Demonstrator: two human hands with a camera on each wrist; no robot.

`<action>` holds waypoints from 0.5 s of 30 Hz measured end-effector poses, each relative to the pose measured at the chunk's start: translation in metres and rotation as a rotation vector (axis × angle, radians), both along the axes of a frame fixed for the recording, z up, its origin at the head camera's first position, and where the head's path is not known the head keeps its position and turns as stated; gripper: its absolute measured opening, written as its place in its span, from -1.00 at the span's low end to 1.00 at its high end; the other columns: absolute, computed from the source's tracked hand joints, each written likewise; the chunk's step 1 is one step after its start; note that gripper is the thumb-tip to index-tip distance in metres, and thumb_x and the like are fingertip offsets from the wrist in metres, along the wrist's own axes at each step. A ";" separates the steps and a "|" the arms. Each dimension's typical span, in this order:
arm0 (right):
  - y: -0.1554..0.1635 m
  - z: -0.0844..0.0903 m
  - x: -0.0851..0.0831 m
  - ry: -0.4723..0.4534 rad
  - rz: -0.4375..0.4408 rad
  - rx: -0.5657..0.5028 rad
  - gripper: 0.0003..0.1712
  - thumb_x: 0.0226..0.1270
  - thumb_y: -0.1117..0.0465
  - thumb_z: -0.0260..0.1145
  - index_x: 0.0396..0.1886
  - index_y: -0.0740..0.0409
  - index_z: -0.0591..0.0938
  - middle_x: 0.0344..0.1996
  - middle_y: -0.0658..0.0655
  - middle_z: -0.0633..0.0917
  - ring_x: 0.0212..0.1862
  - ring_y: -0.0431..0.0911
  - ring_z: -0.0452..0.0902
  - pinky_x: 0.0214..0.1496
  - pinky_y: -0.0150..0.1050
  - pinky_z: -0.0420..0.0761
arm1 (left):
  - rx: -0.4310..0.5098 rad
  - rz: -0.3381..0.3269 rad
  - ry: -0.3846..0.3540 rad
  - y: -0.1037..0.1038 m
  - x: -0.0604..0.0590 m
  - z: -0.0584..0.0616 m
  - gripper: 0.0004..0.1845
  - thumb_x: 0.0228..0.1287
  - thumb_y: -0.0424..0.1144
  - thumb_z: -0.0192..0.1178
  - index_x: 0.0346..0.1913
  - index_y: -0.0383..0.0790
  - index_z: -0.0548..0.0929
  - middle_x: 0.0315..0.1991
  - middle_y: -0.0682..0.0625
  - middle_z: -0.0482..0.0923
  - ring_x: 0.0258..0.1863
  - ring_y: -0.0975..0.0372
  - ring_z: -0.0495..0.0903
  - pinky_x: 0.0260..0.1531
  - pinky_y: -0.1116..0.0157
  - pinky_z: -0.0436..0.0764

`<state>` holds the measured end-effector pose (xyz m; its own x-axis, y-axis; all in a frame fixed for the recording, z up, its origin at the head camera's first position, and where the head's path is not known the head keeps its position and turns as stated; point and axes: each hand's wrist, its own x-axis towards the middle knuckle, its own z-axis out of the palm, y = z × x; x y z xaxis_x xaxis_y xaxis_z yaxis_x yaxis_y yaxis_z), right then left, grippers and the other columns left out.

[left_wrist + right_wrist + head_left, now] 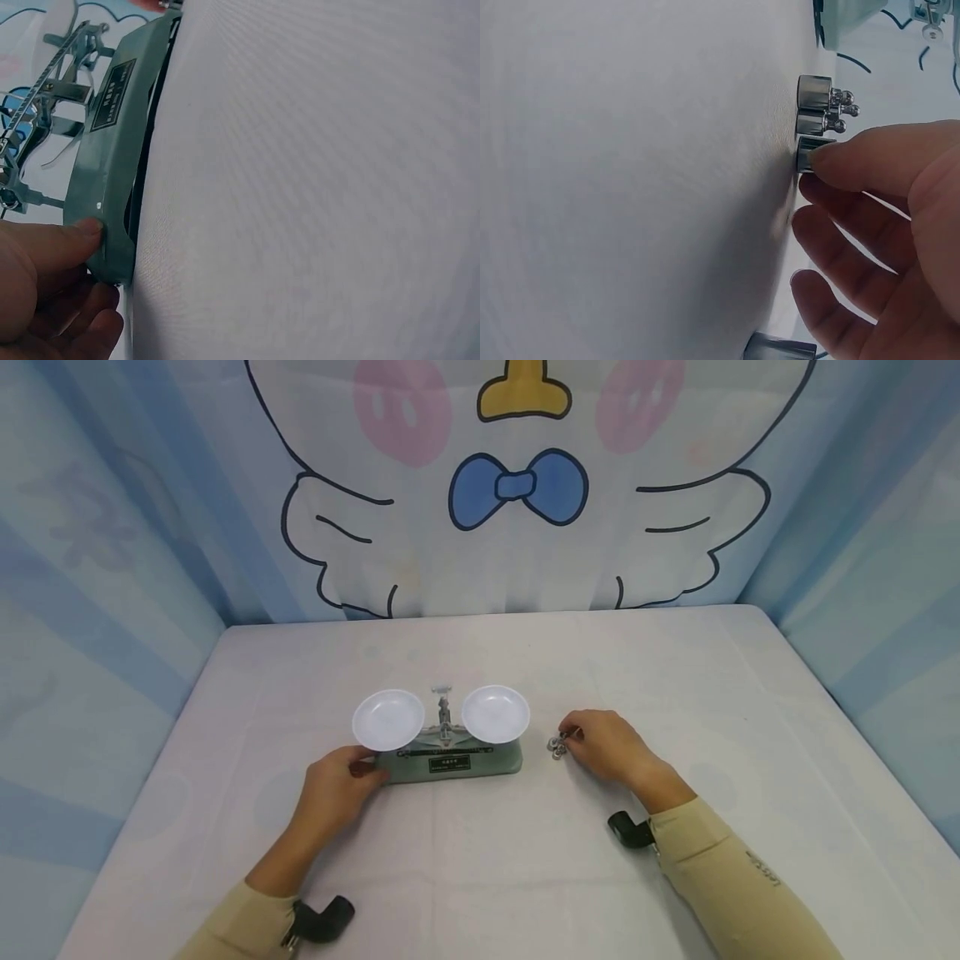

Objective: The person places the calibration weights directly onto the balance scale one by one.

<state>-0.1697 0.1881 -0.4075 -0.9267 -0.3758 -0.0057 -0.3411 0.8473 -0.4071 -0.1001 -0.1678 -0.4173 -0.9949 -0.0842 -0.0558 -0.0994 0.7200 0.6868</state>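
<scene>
A green balance scale (pixel 450 763) with two white pans (pixel 387 720) stands on the table. My left hand (pixel 335 787) grips the left end of its base. In the left wrist view the thumb (pixel 52 244) presses the front face, and the other fingers curl around the end. To the right of the scale, my right hand (pixel 607 747) pinches a small metal weight (pixel 805 154) between thumb and forefinger, at the table surface. Beside it stand several knobbed metal weights (pixel 814 93), close together; in the head view the fingers partly hide this group (pixel 557 746).
A white cloth covers the table (pixel 480 877). Printed curtains (pixel 517 560) hang behind it and at both sides. A shiny cylindrical thing (pixel 780 348) shows at the bottom edge of the right wrist view. Dark devices (pixel 324 920) are strapped at both wrists.
</scene>
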 end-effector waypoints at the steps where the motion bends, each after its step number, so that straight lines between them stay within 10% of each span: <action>1: 0.001 0.000 0.000 -0.003 0.000 -0.008 -0.83 0.33 0.35 0.31 -0.12 0.25 0.72 -0.19 0.14 0.74 -0.12 0.03 0.64 0.01 0.00 0.63 | 0.001 0.001 -0.001 0.000 0.000 0.000 -0.59 0.21 -0.39 0.37 0.11 -0.44 0.62 0.02 -0.28 0.65 -0.02 -0.07 0.66 -0.01 -0.01 0.65; 15: -0.014 0.039 0.001 0.104 0.026 -0.249 -0.80 0.38 0.30 0.29 -0.05 0.23 0.67 -0.15 0.11 0.68 -0.08 0.02 0.56 0.01 -0.03 0.63 | -0.009 0.002 -0.021 0.000 0.000 0.002 -0.58 0.23 -0.37 0.37 0.13 -0.44 0.61 0.02 -0.29 0.65 0.00 -0.08 0.65 0.01 -0.03 0.63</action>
